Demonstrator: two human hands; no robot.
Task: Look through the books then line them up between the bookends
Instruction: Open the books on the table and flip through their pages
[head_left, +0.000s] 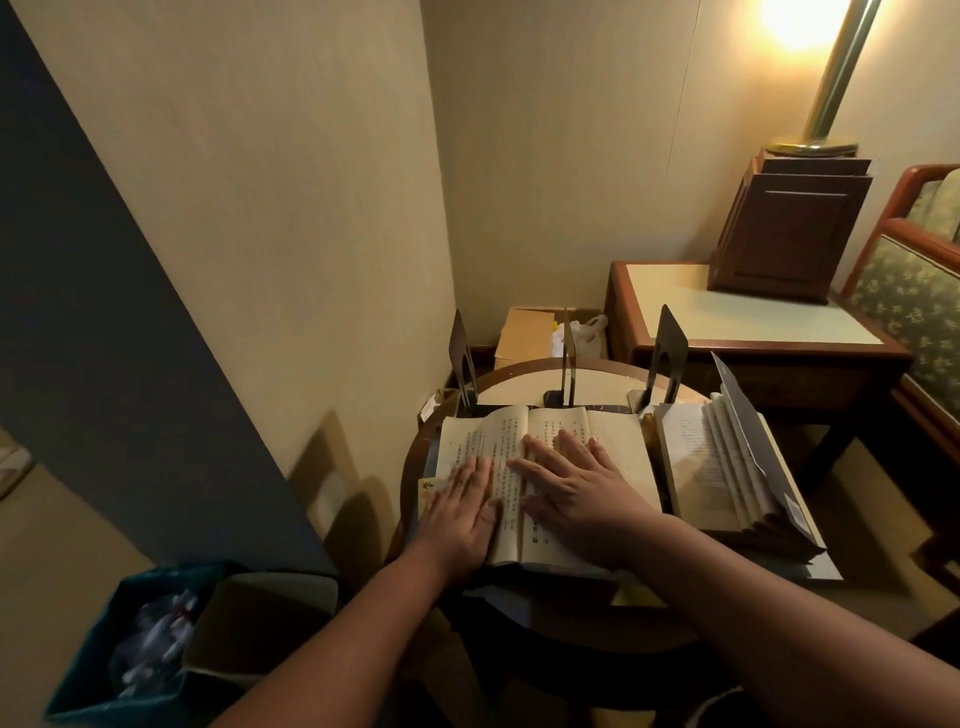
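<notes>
An open book (618, 452) with yellowed printed pages lies flat on the small round table (519, 371). My left hand (460, 512) presses flat on its left page. My right hand (571, 493) rests flat with spread fingers across the middle and right page. A second book (727, 467) lies open to the right, its pages fanned and its grey cover standing up. Three dark metal bookends stand along the table's far side: left bookend (462, 358), middle bookend (569, 358), right bookend (667, 356). More books lie under the open one, mostly hidden.
A wooden side table (675, 291) with a dark wooden box (784, 234) and a lit brass lamp (836, 73) stands at the back right, beside an upholstered chair (914, 291). A cardboard box (530, 332) sits behind the round table. A teal bin (130, 654) with crumpled paper stands lower left.
</notes>
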